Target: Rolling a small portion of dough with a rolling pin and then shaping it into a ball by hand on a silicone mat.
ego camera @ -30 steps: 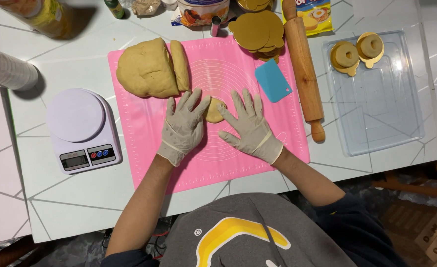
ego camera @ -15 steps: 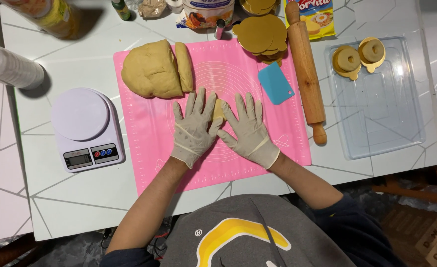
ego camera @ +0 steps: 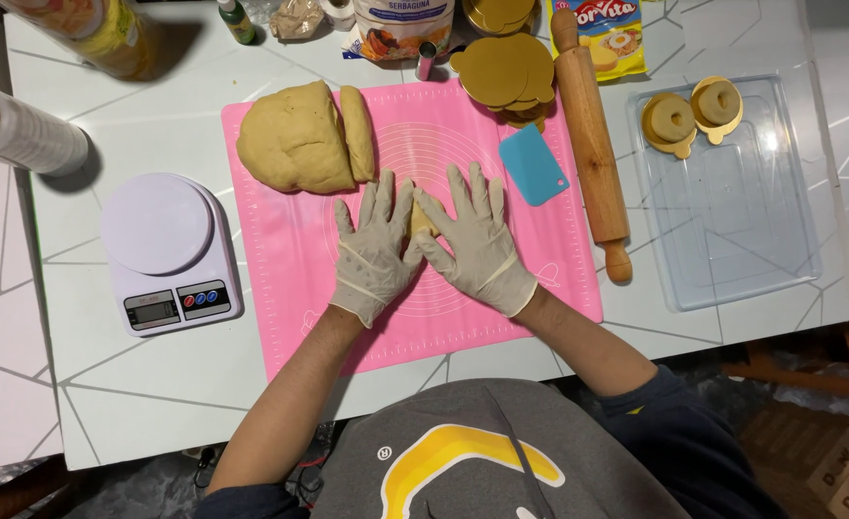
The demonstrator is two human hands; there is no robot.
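Both hands wear thin pale gloves and lie flat on a pink mat (ego camera: 290,288) on the white table (ego camera: 136,394). The left hand (ego camera: 374,245) and the right hand (ego camera: 477,240) are side by side with the fingers spread and stretched out, not clenched and not grasping. Between them is a small piece of dough (ego camera: 422,217); both hands press on it from the sides and partly cover it, so only a small part shows at the thumbs.

At 10 o'clock from the hands, a big lump of dough (ego camera: 295,142) lies on the mat, with a cut slice (ego camera: 356,133) leaning against its right side. At 2 o'clock is a blue scraper (ego camera: 533,165), also on the mat. Just beside it, at 3 o'clock from it, a wooden rolling pin (ego camera: 590,135) lies along the mat's right edge. At 12 o'clock a stack of golden round cards (ego camera: 503,72) sits at the top edge of the mat. At 9 o'clock, off the mat, stands a white kitchen scale (ego camera: 165,245). Well apart at 3 o'clock is a clear plastic tray (ego camera: 742,240) with two ring-shaped dough pieces (ego camera: 694,111) on golden cards in its top corner.
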